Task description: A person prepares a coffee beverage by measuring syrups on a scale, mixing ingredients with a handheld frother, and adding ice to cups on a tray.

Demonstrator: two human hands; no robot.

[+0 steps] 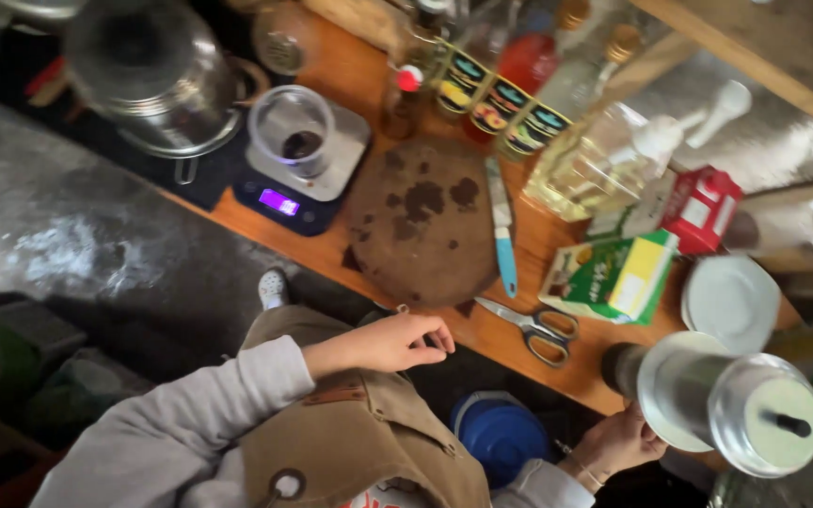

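wooden counter point(369, 85) crowded | metal filter pot point(726, 400) overhangs the edge, right hand point(618, 440) cupped on its base – may tip if released | left hand point(397, 343) loosely curled, empty, near scissors point(534, 329)

Orange wooden counter point(369, 80); grey concrete floor point(58, 221).

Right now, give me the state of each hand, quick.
Left hand: loosely curled, holding nothing visible, hovering by the edge of the wooden counter.
Right hand: wrapped around the base of the metal canister lying at the counter's edge.
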